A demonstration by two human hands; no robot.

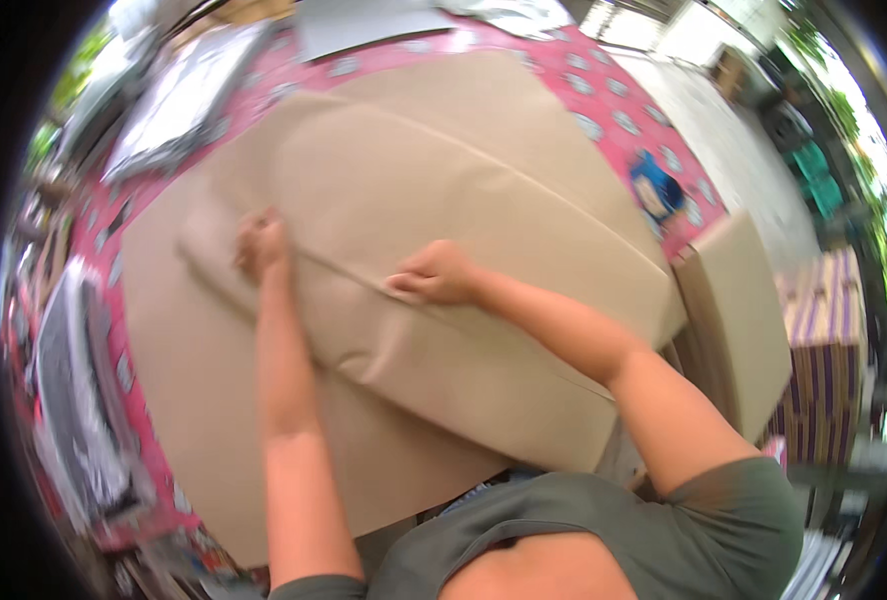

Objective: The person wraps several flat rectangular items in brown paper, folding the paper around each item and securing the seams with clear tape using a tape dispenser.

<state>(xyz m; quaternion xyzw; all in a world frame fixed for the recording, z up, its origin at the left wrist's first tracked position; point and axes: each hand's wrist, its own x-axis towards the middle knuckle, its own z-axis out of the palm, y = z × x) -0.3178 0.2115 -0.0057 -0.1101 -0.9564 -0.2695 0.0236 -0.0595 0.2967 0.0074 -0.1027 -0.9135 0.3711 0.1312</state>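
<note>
A large sheet of brown wrapping paper [194,400] covers most of the table in front of me. On top of it lies a folded, creased layer of brown paper [384,170] with a long edge running slantwise between my hands. My left hand [263,246], slightly blurred, is closed on the paper near the left end of that edge. Farther right, my right hand [434,274] pinches the same edge, fingers curled and thumb pressed down. Whether anything lies under the folded layer cannot be seen.
A pink patterned cloth [624,105] covers the table. Plastic-wrapped packs lie at the far left [189,95] and near left [84,400]. A blue roll-like object [657,190] sits at the right edge. Beside the table stand a brown board-like piece [739,320] and a striped box [822,350].
</note>
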